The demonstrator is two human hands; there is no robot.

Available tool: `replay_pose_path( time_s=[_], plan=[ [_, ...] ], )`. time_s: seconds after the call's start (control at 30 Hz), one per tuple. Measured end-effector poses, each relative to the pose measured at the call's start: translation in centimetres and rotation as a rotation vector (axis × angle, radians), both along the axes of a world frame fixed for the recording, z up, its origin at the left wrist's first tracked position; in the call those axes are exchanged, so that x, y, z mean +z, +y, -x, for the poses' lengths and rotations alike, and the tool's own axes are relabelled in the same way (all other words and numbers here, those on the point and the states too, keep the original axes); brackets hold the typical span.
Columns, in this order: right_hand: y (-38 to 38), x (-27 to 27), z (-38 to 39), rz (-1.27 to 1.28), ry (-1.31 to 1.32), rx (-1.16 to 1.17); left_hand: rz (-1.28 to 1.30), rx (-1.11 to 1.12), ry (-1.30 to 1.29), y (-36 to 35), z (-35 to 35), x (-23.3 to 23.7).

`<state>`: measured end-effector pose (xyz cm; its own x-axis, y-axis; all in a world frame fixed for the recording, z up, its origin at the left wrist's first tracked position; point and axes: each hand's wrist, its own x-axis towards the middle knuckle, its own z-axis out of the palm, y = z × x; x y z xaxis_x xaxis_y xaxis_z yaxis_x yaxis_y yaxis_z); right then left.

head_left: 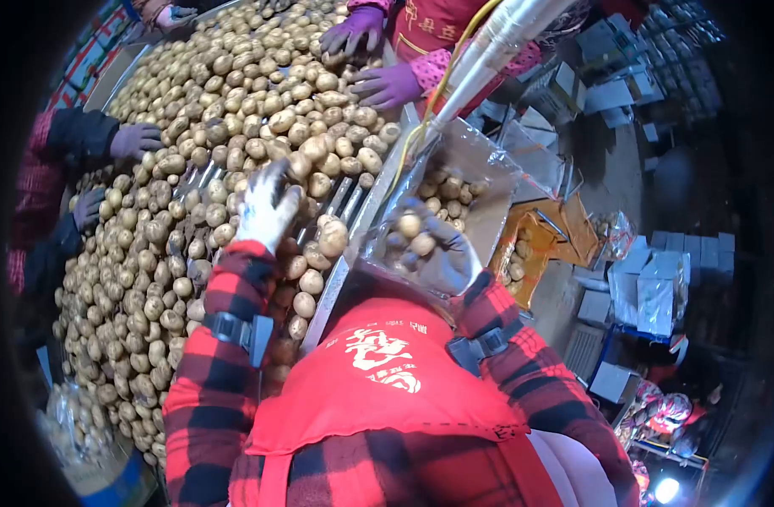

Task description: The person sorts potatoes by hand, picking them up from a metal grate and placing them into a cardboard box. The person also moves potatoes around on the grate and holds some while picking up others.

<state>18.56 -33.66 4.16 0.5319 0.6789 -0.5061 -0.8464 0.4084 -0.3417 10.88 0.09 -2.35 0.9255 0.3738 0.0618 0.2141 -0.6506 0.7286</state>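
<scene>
Potatoes [150, 279] lie heaped over a slatted metal table. My left hand [267, 207], in a pale, soiled glove, reaches onto the heap with its fingers spread among the potatoes, gripping none that I can see. Over the plastic-lined box [493, 221] to the right is my right hand [446, 253] in a grey glove. Its fingers curl around a couple of potatoes [410, 225]. More potatoes [444, 193] lie inside that box. Metal slats [344, 198] show through a gap beside my left hand.
Co-workers' gloved hands [387, 87] rest on the heap at the far side, and others [135, 140] at the left. A metal post [488, 59] with a yellow cable rises beside the box. An orange crate [535, 245] stands to the right, with stacked boxes [653, 287] beyond.
</scene>
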Motion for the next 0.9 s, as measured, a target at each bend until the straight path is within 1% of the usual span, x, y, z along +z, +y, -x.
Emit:
replay_pose_path(
  time_s=[0.03,0.1,0.13,0.17,0.2,0.23,0.27,0.33,0.37,0.4,0.43,0.47,0.53,0.57,0.63,0.67,0.7,0.73,0.77,0.8,0.87,0.9],
  plan=[
    [-1.4,-1.0,-1.0,-0.084,0.004,-0.061,-0.097,-0.008,-0.039,-1.3,0.7,-0.5],
    [-4.0,-1.3,-3.1,-0.036,-0.002,-0.199,-0.244,0.009,-0.077,-3.0,3.6,-0.1],
    [-5.7,-1.7,-5.3,-0.016,-0.03,-0.223,-0.294,0.036,-0.093,-3.3,5.3,0.0],
    [-6.8,-0.9,-6.6,0.096,-0.207,-0.246,-0.31,0.059,-0.09,-3.3,7.2,-0.4],
    [-10.2,-3.6,-10.2,0.063,-0.092,-0.291,-0.332,0.093,-0.08,-3.1,9.3,-0.8],
    [-13.2,-5.7,-14.0,0.111,-0.141,-0.279,-0.331,0.101,-0.09,-3.0,11.4,-0.5],
    [-17.0,-7.7,-18.7,0.189,-0.228,-0.238,-0.353,0.1,-0.081,-3.0,13.2,-0.6],
    [-25.1,-12.5,-29.4,0.371,-0.434,-0.121,-0.41,0.153,0.028,-4.4,16.1,0.4],
    [-25.3,-11.5,-31.5,0.557,-0.328,-0.31,-0.41,0.15,0.047,-4.9,17.3,1.2],
    [-23.7,-9.4,-31.0,0.76,-0.314,-0.408,-0.409,0.141,0.047,-5.2,18.0,1.8],
    [-22.5,-7.7,-30.9,0.971,-0.282,-0.492,-0.354,0.185,0.132,-5.9,19.0,2.6],
    [-19.3,-7.7,-29.2,1.087,-0.398,-0.578,-0.326,0.217,0.183,-6.2,20.6,1.4],
    [-11.6,-6.2,-20.2,1.135,-1.037,-0.32,-0.255,0.337,0.248,-7.9,22.8,1.9],
    [-6.5,-4.3,-14.8,1.322,-1.376,-0.107,-0.249,0.368,0.338,-8.7,24.1,1.3],
    [0.9,-5.6,-7.6,1.109,-1.891,0.134,-0.289,0.387,0.418,-9.5,24.8,1.7],
    [4.5,-5.0,-4.9,0.903,-2.098,0.351,-0.286,0.394,0.442,-9.6,24.9,1.7],
    [8.4,-3.6,-1.1,0.678,-2.261,0.431,-0.265,0.396,0.486,-9.6,24.4,1.7],
    [11.0,-2.2,1.7,0.429,-2.238,0.522,-0.247,0.402,0.527,-9.5,23.5,1.5],
    [13.0,-2.5,3.8,0.338,-2.308,0.722,-0.293,0.383,0.527,-9.3,22.7,0.6],
    [14.0,-4.0,5.4,0.275,-2.351,0.806,-0.316,0.38,0.508,-8.8,21.2,1.0],
    [16.4,-5.9,6.1,0.284,-2.393,0.924,-0.335,0.387,0.403,-7.3,19.6,-0.4],
    [17.4,-6.4,6.0,0.312,-2.422,0.949,-0.373,0.401,0.416,-6.0,18.7,-0.6]
  ],
)
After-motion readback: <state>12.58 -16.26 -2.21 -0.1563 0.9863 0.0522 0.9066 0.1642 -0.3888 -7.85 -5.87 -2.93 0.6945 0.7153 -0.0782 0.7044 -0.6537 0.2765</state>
